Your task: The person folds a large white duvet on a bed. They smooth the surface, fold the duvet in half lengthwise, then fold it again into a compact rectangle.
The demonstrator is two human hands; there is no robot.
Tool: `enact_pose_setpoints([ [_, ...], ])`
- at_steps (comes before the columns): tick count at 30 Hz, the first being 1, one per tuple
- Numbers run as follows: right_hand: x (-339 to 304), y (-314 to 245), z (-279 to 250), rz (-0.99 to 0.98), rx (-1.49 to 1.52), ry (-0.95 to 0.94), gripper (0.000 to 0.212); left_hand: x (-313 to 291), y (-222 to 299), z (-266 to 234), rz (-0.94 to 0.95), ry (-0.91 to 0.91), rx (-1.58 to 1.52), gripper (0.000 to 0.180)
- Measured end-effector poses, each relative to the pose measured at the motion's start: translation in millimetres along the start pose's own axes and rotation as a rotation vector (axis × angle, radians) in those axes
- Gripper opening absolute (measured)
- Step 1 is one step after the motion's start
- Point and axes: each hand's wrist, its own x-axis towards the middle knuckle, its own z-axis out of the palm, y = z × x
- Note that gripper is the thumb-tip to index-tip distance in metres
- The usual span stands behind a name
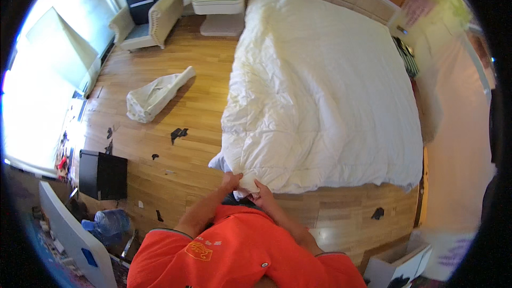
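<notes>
Fingers of the left hand (pixel 231 182) and right hand (pixel 262 197) grip a white, rectangular, quilted-cloth duvet (pixel 325 101) spread beyond them

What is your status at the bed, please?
Left hand and right hand gripping white duvet, near-left corner. Duvet rumpled left, flatter right. White cloth on floor, apart from duvet.

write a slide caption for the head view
Bare left hand and right hand grip a rumpled white quilted fabric duvet at its near-left corner.
</notes>
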Motion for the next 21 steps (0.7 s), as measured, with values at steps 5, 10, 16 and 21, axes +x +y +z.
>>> enact_pose_setpoints([
  [5,18,4,-10,0.034,-0.087,-0.076,0.034,5,-24,-4,0.126,0.099,0.115,0.057],
  [10,4,9,1,0.039,0.014,-0.16,0.034,-15,-23,-7,-0.008,0.09,0.139,0.053],
  [16,55,2,-40,-0.063,-0.036,-0.094,0.03,30,-26,-6,0.374,-0.112,0.617,0.046],
  [21,46,11,24,-0.032,-0.018,0.02,0.03,46,-39,-31,0.215,-0.218,0.742,0.053],
])
